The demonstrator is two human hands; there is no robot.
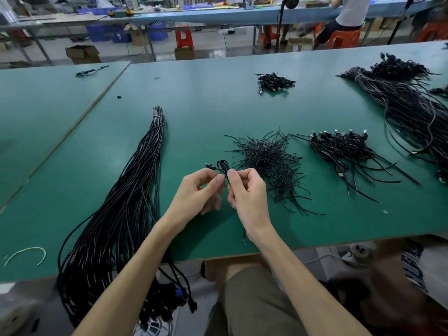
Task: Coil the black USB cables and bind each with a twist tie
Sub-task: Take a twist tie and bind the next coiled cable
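Above the green table [218, 112], both hands meet on one small coiled black USB cable [221, 166]. My left hand [196, 192] pinches it from the left and my right hand [247, 190] pinches it from the right, where a thin tie seems to wrap it. The cable's loop and plug stick out above my fingertips. A loose heap of black twist ties [269, 156] lies just right of my hands. A long bundle of uncoiled black cables [135, 180] lies to the left and hangs over the near edge.
A pile of coiled, bound cables [344, 149] lies to the right, a smaller pile [274, 82] sits further back, and a big cable bundle [407, 107] lies at far right. A white tie [26, 254] rests near the left front. A person sits at the far bench.
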